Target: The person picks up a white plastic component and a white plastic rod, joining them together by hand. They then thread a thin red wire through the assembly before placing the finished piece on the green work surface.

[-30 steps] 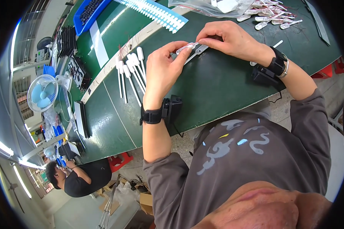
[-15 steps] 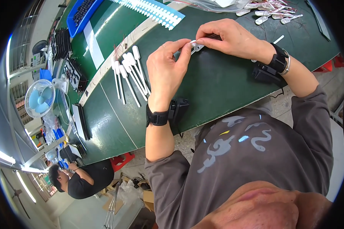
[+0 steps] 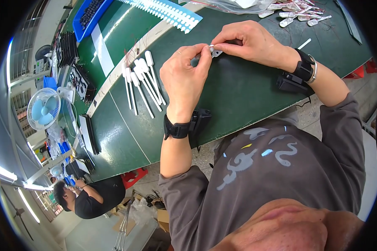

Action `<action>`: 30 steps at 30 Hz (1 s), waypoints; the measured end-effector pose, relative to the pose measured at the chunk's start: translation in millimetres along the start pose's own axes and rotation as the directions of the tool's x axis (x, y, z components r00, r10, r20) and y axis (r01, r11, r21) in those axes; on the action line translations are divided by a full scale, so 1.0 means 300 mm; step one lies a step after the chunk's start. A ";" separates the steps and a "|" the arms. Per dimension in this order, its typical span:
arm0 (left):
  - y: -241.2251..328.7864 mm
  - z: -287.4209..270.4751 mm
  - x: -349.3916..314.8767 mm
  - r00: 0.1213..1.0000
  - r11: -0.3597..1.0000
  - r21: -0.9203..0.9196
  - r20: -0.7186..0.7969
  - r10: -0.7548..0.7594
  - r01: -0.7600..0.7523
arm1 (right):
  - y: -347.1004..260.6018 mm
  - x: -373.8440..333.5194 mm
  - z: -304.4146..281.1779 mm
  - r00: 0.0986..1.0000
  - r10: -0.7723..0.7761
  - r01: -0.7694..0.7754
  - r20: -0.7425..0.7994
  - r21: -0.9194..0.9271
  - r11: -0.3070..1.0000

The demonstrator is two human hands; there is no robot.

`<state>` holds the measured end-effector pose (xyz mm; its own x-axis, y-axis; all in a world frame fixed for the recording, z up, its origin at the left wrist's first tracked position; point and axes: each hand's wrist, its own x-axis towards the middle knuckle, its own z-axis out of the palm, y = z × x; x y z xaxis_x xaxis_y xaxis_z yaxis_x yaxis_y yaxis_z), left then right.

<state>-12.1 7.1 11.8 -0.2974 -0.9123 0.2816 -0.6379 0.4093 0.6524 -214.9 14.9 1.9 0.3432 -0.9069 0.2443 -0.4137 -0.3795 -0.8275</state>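
My left hand [image 3: 182, 75] and my right hand [image 3: 255, 44] meet above the green table, thumbs and forefingers pinched together on a small white part [image 3: 216, 53]. The fingertips cover most of it; a flat end with a dark dot shows below them. To the left of my left hand lies a group of white long-handled paddle-shaped pieces [image 3: 144, 65], with thin wires at their wide ends. A single thin white stick [image 3: 305, 43] rests beyond my right wrist.
At the far right is a pile of white pieces with red wires [image 3: 295, 14]. A blue sheet of white stickers [image 3: 171, 14] and a blue bin of dark parts [image 3: 90, 16] lie farther off. A fan [image 3: 44, 108] stands left; another person [image 3: 90, 196] sits at lower left.
My left wrist has shifted slightly right and nearer. The pinched fingertips and the white part have moved a little; both hands keep their grip.
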 end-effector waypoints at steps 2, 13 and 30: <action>0.008 0.001 0.000 0.999 0.999 0.023 -0.012 0.037 -0.036 | -0.008 0.000 -0.003 1.000 0.018 -0.018 0.002 -0.009 1.000; -0.006 0.010 0.010 0.975 0.983 0.012 -0.127 0.184 -0.184 | -0.001 0.007 -0.010 0.987 0.141 -0.133 -0.072 0.107 0.985; -0.032 -0.031 0.029 0.990 0.994 -0.061 -0.119 0.082 -0.089 | 0.015 0.008 -0.015 0.988 0.125 -0.116 -0.087 0.106 0.988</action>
<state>-1.9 -4.9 14.4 -0.2620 -0.8710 0.4156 -0.5640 0.4877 0.6664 -219.7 10.3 1.1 0.2140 -0.9597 0.1822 -0.3592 -0.2507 -0.8990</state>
